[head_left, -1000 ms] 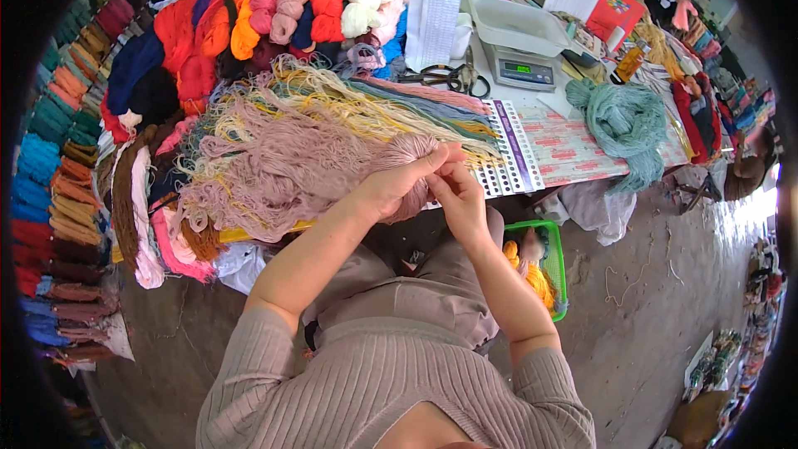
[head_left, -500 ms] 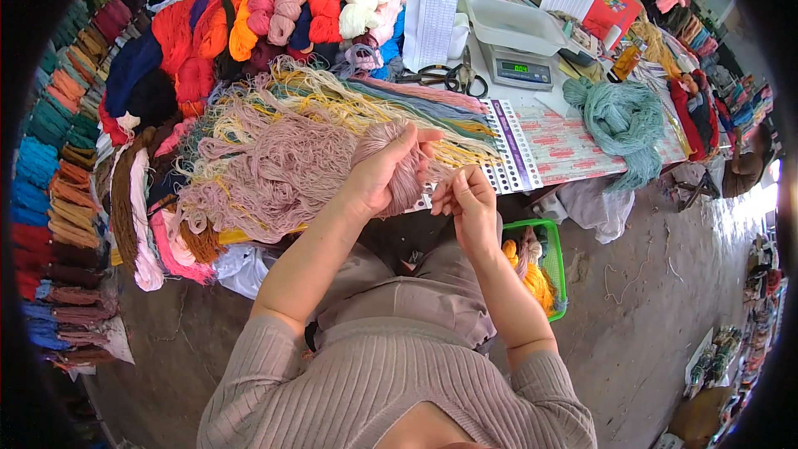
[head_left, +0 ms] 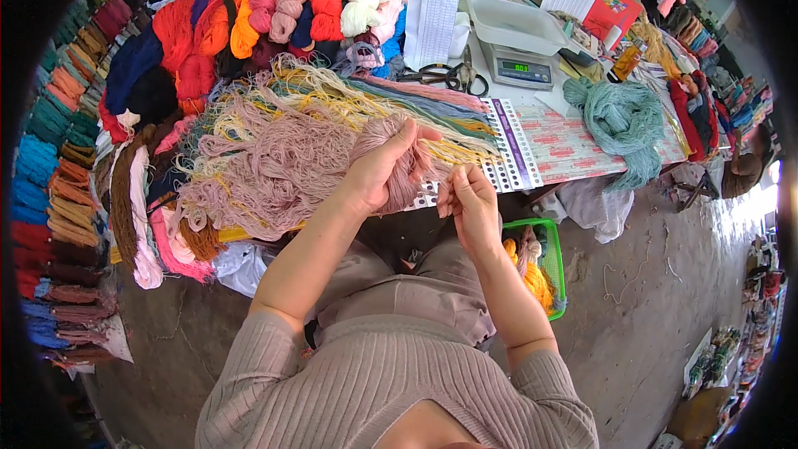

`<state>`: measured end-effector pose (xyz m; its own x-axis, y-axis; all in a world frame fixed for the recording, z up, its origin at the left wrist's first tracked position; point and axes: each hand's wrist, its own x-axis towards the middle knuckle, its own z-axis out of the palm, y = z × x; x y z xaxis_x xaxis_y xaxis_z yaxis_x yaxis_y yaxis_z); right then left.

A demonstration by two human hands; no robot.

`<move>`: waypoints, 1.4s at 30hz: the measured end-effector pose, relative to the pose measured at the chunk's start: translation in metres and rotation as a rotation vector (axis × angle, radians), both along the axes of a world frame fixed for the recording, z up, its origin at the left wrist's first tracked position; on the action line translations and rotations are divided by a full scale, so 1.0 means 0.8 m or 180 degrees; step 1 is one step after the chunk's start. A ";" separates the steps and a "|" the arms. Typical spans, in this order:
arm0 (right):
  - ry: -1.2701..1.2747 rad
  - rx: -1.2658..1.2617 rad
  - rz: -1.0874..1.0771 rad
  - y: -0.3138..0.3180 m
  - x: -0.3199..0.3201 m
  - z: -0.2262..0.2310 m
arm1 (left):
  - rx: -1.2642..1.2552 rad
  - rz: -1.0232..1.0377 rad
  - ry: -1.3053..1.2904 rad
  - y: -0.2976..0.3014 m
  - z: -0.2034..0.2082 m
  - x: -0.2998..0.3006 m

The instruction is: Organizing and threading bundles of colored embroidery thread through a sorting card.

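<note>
My left hand (head_left: 376,179) is wrapped round a thick bundle of dusty-pink yarn (head_left: 405,189), its fingers partly hidden behind the strands. Just to the right, my right hand (head_left: 472,206) is closed in a pinch on loose yarn strands (head_left: 434,170) that run out from the bundle. Exactly which strands sit between those fingertips is too fine to make out. Under and beyond my left hand spreads a loose, tangled heap of the same dusty-pink yarn (head_left: 266,162), lying over lengths of cream and yellow yarn (head_left: 320,98) on the table.
Beyond the heap lie scissors (head_left: 467,81), a digital scale (head_left: 519,71) with a clear tray (head_left: 514,23), and twisted skeins, including red (head_left: 330,7). A punched card strip (head_left: 511,145) and a teal skein (head_left: 619,120) are to the right. A green basket (head_left: 563,270) stands below the table edge.
My right hand's fingers have drawn closer together in their pinch. My left hand has shifted very slightly left and still grips the bundle.
</note>
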<state>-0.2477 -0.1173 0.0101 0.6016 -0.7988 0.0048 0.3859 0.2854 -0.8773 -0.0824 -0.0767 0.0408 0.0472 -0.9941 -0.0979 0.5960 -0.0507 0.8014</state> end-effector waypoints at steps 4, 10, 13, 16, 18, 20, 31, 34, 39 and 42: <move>0.0235 -0.0144 0.0170 0.001 0.000 0.000 | 0.0032 -0.0047 0.0167 -0.001 -0.001 0.000; 0.0142 -0.0224 0.0057 0.003 0.000 0.004 | 0.0037 0.0035 0.0147 0.000 0.002 0.001; 0.0160 -0.0245 0.0007 0.005 -0.001 0.005 | 0.0009 0.0151 0.0073 0.000 0.000 0.003; 0.0166 -0.0245 0.0002 0.006 0.000 0.004 | 0.0069 0.0255 0.0026 0.000 0.000 0.003; 0.0171 -0.0222 0.0009 0.007 0.000 0.004 | 0.0082 0.0275 0.0004 0.000 0.000 0.003; 0.0139 -0.0227 0.0045 0.008 0.000 0.006 | -0.0060 0.0210 -0.0072 0.000 -0.002 0.004; 0.0536 -0.0073 0.0747 0.009 0.001 0.010 | 0.0197 0.0028 0.0261 0.002 0.002 0.009; 0.0286 -0.0176 0.1197 0.010 -0.001 0.003 | 0.0233 -0.0149 0.0063 0.006 -0.009 0.018; -0.1561 0.0907 -0.0338 -0.025 -0.002 0.003 | -0.0132 -0.0691 0.0377 0.012 0.000 0.024; -0.0715 0.0491 -0.0738 -0.024 0.006 -0.006 | 0.0134 0.0003 0.0375 0.015 0.019 -0.004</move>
